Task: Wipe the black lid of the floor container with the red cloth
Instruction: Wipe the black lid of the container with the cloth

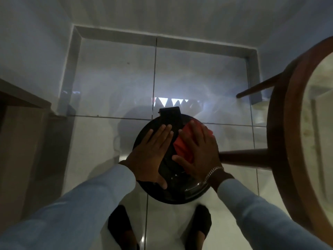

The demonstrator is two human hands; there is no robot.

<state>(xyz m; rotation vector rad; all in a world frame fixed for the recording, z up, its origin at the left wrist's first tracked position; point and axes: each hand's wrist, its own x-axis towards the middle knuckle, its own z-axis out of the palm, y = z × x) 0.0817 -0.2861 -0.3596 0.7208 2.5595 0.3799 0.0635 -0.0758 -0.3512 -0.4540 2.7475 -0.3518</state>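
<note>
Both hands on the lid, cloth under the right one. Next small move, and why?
Probably sweep the right hand and red cloth toward the near rim of the lid: the cloth covers only the far right part, while the left hand lies flat, steadying it.

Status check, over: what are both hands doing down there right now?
Left hand flat on lid, bracing. Right hand pressing cloth onto lid's right side. Stool close on right, leg beside lid.
</note>
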